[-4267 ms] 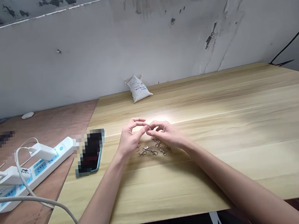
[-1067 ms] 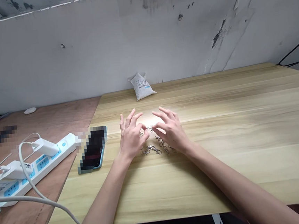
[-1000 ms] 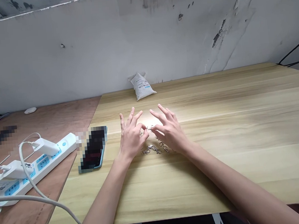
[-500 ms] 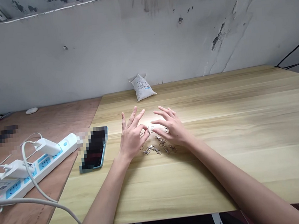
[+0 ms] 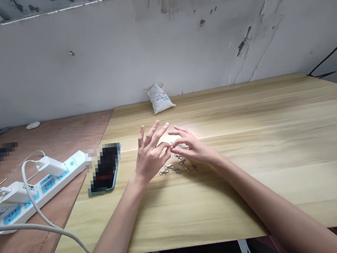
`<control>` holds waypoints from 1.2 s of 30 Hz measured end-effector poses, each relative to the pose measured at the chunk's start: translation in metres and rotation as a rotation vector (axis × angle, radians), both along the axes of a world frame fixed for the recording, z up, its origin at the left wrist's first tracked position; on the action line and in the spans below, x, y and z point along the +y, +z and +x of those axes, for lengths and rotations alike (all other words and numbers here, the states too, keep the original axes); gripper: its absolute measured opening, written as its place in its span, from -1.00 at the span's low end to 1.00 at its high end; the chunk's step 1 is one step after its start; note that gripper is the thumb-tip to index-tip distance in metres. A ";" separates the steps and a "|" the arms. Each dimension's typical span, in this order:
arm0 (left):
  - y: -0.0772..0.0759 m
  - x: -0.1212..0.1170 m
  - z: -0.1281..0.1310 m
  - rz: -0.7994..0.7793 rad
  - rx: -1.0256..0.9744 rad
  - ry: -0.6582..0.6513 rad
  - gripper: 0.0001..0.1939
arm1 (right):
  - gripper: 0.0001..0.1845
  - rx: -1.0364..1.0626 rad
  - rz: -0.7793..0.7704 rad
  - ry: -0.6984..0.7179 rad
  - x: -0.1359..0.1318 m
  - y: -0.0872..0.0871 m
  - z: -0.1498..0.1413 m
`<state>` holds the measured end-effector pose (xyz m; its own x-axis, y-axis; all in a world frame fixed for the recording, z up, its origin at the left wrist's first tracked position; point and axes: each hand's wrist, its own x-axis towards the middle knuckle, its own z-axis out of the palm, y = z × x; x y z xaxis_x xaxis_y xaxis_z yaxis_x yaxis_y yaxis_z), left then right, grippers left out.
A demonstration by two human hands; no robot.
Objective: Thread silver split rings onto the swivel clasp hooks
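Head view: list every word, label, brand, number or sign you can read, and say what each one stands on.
No text can be read.
White bag: dark print and a blue patch, too small and blurred.
Nearer white charger: a dark printed patch, too small.
Pale label by the near end of the power strip: dark marks, too blurred.
Phone: screen pixelated, nothing legible.
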<state>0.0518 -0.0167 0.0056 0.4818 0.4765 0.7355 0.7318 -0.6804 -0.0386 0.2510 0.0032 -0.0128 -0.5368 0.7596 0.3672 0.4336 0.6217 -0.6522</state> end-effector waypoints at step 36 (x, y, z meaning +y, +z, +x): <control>-0.007 0.009 -0.018 -0.441 0.032 0.074 -0.92 | -0.84 -0.347 0.531 -0.127 -0.001 0.005 0.005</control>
<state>0.0338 -0.0077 -0.0011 0.4537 0.7753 0.4393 0.7822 -0.5827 0.2205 0.2560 0.0023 -0.0076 -0.6099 0.5878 0.5316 0.6551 0.7514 -0.0792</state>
